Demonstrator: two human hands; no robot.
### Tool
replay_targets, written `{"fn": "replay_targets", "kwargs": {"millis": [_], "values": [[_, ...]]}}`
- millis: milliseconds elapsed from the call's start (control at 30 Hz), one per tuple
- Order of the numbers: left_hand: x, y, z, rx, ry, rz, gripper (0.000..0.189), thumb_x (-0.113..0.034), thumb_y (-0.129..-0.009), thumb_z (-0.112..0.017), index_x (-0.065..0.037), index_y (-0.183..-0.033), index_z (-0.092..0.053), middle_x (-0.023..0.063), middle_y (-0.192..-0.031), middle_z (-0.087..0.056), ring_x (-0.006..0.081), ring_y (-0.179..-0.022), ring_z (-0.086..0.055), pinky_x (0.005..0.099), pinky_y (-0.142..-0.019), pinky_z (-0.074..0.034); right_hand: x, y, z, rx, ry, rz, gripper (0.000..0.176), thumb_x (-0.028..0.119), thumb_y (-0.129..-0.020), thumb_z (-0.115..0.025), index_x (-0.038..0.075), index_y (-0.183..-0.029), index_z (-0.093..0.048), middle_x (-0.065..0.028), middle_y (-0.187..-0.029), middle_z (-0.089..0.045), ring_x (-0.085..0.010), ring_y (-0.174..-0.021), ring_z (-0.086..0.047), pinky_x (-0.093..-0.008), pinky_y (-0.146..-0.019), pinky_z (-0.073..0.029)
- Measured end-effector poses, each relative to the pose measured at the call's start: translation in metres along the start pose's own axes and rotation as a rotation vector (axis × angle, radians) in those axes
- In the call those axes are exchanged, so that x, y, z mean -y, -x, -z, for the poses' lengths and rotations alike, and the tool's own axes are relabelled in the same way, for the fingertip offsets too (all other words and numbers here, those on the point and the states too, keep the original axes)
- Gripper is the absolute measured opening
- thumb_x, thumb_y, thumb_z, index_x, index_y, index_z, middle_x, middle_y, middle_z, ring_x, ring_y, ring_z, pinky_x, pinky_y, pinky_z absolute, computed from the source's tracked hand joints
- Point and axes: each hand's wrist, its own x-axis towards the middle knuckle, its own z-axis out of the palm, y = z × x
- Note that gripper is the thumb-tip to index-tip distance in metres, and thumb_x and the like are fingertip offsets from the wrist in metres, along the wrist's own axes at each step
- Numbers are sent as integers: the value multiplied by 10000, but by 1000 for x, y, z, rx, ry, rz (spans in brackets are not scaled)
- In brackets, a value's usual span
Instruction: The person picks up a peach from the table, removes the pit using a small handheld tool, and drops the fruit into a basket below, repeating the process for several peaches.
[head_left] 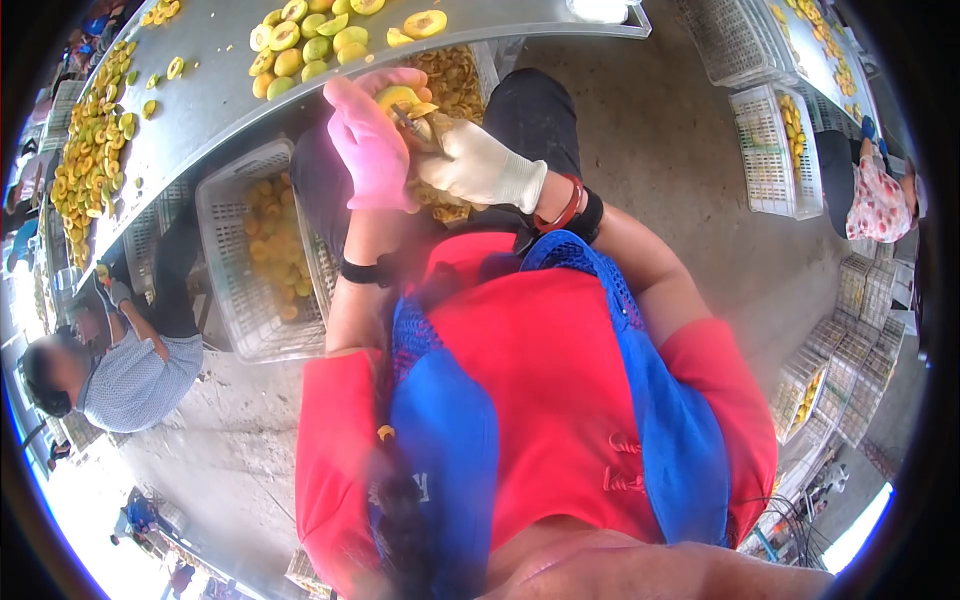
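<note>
My left hand (368,145), in a pink rubber glove, is closed around a yellow fruit half (398,98). Opposite it, my right hand (475,165) wears a white knitted-cuff glove and grips a small knife (408,122), whose blade is against or very near the fruit; the contact point is partly hidden by fingers. Both hands meet above a crate of yellow peelings or scraps (455,80) between my knees. Just beyond them, a pile of green and yellow cut fruit (300,45) lies at the edge of the metal table (210,95).
A white plastic crate (225,270) with yellow fruit stands beside my left leg. More fruit halves (90,160) spread along the table's far left. Another person (140,370) sits at left, one more (880,205) at right near a crate (745,150). Stacked crates (855,370) stand at right.
</note>
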Motion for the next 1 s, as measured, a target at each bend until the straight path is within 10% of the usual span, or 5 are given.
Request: {"fn": "replay_targets", "kwargs": {"millis": [167,367,600,800,1000], "values": [[-6,-1,1,54,-29,42,914,-725,-992,-180,30,-852,-677,113,-825,-704,217,-745,-677,325,-757,-540,1,4,-3,-33,408,109,344,122,-841,-608,13,-1165,-574,-274,-1022,-651,-457,-890,-648,-474,-751,-549],[-7,2,0,-21,27,111,858,-621,-1040,-196,36,-845,-711,108,-765,-688,176,-701,-633,278,-734,-505,1,-1,-4,21,-99,-7,343,126,-820,-621,1,-1137,-582,-271,-1012,-651,-460,-857,-650,-485,-751,-556],[9,5,2,-1,-147,-164,919,-782,-943,-250,33,-901,-674,111,-890,-710,196,-755,-671,316,-754,-545,-8,4,-4,17,250,159,306,115,-826,-609,-9,-1105,-588,-214,-821,-661,-393,-731,-670,-446,-656,-537],[2,0,18,256,42,16,950,-808,-917,-252,34,-916,-693,127,-921,-716,211,-780,-680,319,-757,-543,51,3,19,284,-248,-605,83,155,-944,-558,73,-959,-556,-1,-675,-524,-93,-506,-498,-290,-438,-397],[14,-10,36,532,50,-77,870,-668,-1021,-214,49,-915,-695,149,-964,-714,209,-807,-672,312,-777,-529,27,8,16,397,-557,-673,156,192,-950,-552,167,-829,-456,56,-629,-398,-52,-438,-364,-248,-373,-239]]}}
